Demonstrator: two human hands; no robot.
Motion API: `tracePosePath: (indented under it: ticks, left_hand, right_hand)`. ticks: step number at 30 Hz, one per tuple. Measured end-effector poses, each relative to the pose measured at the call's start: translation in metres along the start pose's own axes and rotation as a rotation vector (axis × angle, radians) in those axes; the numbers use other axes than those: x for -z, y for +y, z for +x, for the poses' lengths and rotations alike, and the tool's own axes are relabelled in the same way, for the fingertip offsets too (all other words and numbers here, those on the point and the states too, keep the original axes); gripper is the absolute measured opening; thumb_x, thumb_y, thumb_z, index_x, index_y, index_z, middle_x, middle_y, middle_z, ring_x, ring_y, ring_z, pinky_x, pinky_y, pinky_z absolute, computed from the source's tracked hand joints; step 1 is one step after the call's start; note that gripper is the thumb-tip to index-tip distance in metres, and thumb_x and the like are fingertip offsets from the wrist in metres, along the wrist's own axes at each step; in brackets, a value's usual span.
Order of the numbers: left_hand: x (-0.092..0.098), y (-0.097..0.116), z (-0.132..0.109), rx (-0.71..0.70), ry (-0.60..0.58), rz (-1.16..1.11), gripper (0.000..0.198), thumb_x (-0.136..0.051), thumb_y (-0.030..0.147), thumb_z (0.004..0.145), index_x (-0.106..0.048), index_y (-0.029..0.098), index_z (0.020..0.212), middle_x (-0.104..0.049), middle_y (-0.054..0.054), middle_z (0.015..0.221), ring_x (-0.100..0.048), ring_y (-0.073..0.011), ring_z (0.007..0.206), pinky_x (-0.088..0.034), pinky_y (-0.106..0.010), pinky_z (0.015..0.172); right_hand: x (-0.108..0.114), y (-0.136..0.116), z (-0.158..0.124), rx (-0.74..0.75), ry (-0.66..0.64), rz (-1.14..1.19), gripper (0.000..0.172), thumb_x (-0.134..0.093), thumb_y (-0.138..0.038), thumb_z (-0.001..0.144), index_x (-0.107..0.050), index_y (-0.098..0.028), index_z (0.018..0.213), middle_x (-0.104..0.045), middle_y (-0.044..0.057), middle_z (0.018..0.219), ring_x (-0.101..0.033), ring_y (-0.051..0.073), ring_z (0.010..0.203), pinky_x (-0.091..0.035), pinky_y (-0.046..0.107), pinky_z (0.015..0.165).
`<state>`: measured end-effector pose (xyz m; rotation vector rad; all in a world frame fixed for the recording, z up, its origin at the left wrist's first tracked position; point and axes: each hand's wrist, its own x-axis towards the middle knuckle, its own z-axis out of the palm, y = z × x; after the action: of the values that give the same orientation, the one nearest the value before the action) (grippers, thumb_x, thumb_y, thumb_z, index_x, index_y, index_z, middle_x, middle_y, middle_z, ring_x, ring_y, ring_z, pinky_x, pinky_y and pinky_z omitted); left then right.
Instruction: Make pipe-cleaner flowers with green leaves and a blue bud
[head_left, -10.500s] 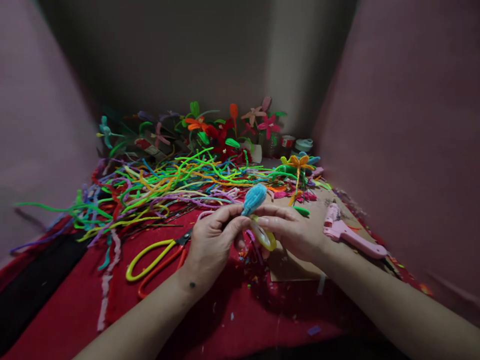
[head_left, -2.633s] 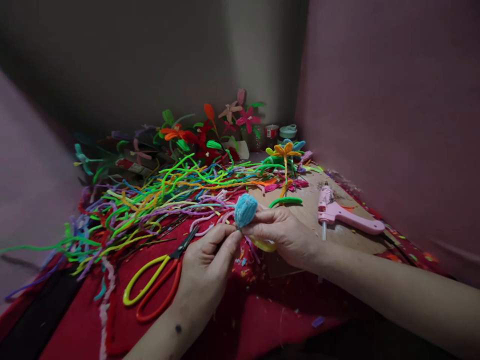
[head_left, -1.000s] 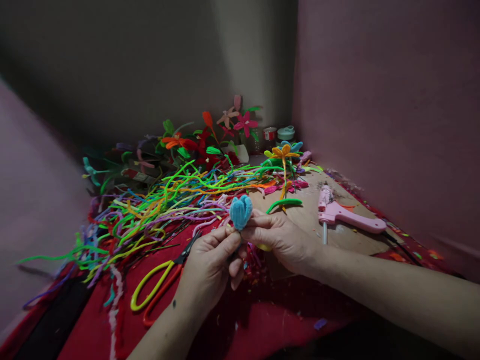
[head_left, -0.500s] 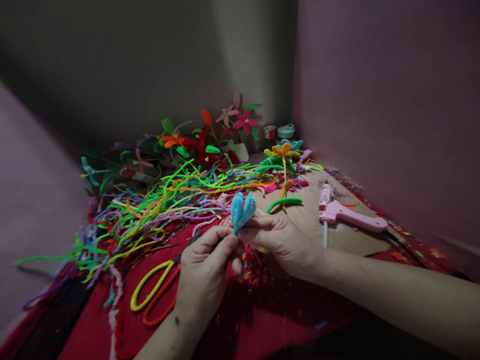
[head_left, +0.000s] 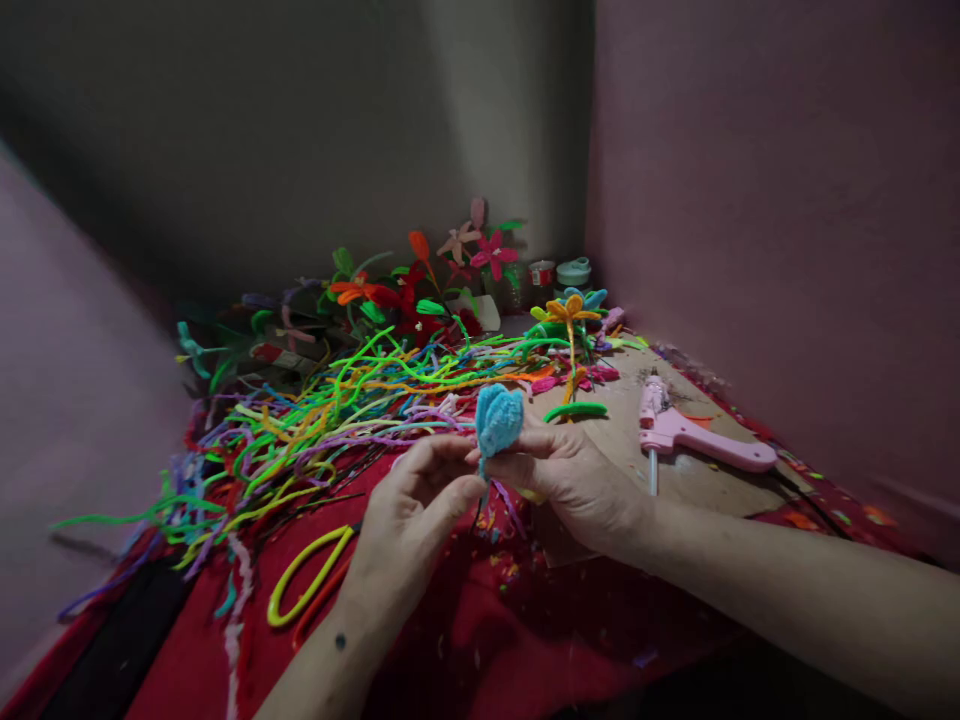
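A light blue fuzzy petal piece (head_left: 498, 420) stands upright between both hands, its thin twisted stem pointing down. My left hand (head_left: 420, 510) pinches the stem side between thumb and fingers. From the right, my right hand (head_left: 577, 480) grips the base of the petals with thumb and forefinger. Behind the left wrist lie scissors with yellow (head_left: 307, 580) and red handles, partly covered by the arm. A yellow item shows just below the right fingers, mostly hidden.
Pipe cleaners (head_left: 322, 420) in many colours are heaped at the left and centre. Fuzzy flowers (head_left: 420, 290) stand behind them. A pink glue gun (head_left: 697, 435) rests on a brown board (head_left: 615, 450) at the right. Scraps dot the red cloth (head_left: 525, 640).
The blue petal piece has turned, its petals now overlapping where they were spread in a V. My left fingers have loosened and shifted around the stem. The view has moved slightly.
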<state>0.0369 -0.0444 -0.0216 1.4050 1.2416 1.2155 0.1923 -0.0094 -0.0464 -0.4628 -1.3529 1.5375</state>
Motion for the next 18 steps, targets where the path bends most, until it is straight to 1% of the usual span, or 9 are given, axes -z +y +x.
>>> tracePosePath:
  ticks: [1,2,3,5,8,9,11,14,18]
  left_hand:
    - [0.002,0.006,-0.002,-0.085,0.085,0.109,0.026,-0.068,0.029,0.072,-0.061,0.017,0.095,-0.063,-0.002,0.083,-0.059,-0.0133,0.075,-0.048,-0.023,0.070]
    - [0.002,0.011,-0.005,-0.157,0.152,0.206,0.032,-0.068,0.031,0.072,-0.060,0.018,0.100,-0.061,-0.001,0.083,-0.057,-0.0127,0.074,-0.047,-0.022,0.069]
    - [0.002,0.017,-0.007,-0.216,0.186,0.288,0.036,-0.066,0.033,0.073,-0.059,0.019,0.105,-0.058,0.000,0.081,-0.055,-0.0119,0.071,-0.047,-0.022,0.066]
    - [-0.003,0.028,-0.012,-0.326,0.206,0.438,0.041,-0.066,0.037,0.073,-0.057,0.019,0.109,-0.053,0.003,0.073,-0.051,-0.0102,0.063,-0.044,-0.020,0.057]
    - [-0.014,0.038,-0.015,-0.491,0.235,0.652,0.047,-0.069,0.038,0.070,-0.055,0.017,0.110,-0.051,0.005,0.066,-0.045,-0.0084,0.053,-0.040,-0.020,0.050]
    - [-0.017,0.040,-0.015,-0.539,0.255,0.708,0.045,-0.069,0.037,0.071,-0.055,0.017,0.109,-0.051,0.005,0.065,-0.044,-0.0081,0.051,-0.039,-0.020,0.050]
    - [-0.022,0.041,-0.013,-0.600,0.279,0.777,0.033,-0.066,0.033,0.074,-0.059,0.018,0.102,-0.052,0.005,0.064,-0.045,-0.0078,0.051,-0.040,-0.021,0.051]
    - [-0.024,0.043,-0.010,-0.561,0.283,0.717,0.013,-0.061,0.029,0.079,-0.063,0.018,0.087,-0.057,0.003,0.066,-0.049,-0.0083,0.054,-0.040,-0.020,0.052]
    - [-0.022,0.044,-0.007,-0.393,0.289,0.478,0.012,-0.062,0.031,0.078,-0.065,0.019,0.083,-0.062,0.002,0.069,-0.055,-0.0103,0.061,-0.040,-0.021,0.053]
  right_hand:
    - [0.001,-0.002,0.000,0.068,0.029,-0.091,0.015,-0.066,-0.035,0.078,-0.074,-0.025,0.084,-0.060,0.001,0.093,-0.054,0.014,0.091,-0.041,0.033,0.091]
    - [0.001,-0.004,0.001,0.124,0.046,-0.178,0.014,-0.065,-0.034,0.078,-0.074,-0.027,0.086,-0.059,0.001,0.095,-0.052,0.015,0.097,-0.037,0.035,0.096]
    - [0.002,-0.006,0.001,0.170,0.064,-0.254,0.014,-0.065,-0.034,0.079,-0.074,-0.028,0.088,-0.058,0.001,0.096,-0.050,0.015,0.100,-0.036,0.036,0.097]
    - [0.001,-0.009,0.000,0.225,0.100,-0.371,0.014,-0.063,-0.034,0.080,-0.074,-0.030,0.089,-0.056,0.002,0.097,-0.050,0.016,0.100,-0.037,0.038,0.096]
    - [-0.002,-0.011,-0.002,0.282,0.122,-0.439,0.015,-0.062,-0.036,0.080,-0.074,-0.030,0.087,-0.054,0.004,0.096,-0.049,0.019,0.101,-0.039,0.040,0.094]
    - [-0.003,-0.011,-0.003,0.302,0.122,-0.444,0.015,-0.062,-0.037,0.080,-0.074,-0.030,0.086,-0.054,0.004,0.096,-0.049,0.019,0.101,-0.040,0.041,0.094]
    - [-0.004,-0.009,-0.005,0.336,0.118,-0.444,0.014,-0.063,-0.036,0.080,-0.074,-0.030,0.085,-0.053,0.004,0.095,-0.049,0.019,0.100,-0.041,0.041,0.093]
    - [-0.005,-0.007,-0.006,0.339,0.106,-0.430,0.011,-0.064,-0.031,0.079,-0.074,-0.031,0.084,-0.052,0.004,0.095,-0.049,0.018,0.099,-0.041,0.041,0.092]
    - [-0.006,-0.009,-0.006,0.317,0.083,-0.400,0.011,-0.064,-0.030,0.079,-0.074,-0.030,0.086,-0.053,0.004,0.095,-0.051,0.017,0.098,-0.042,0.041,0.091]
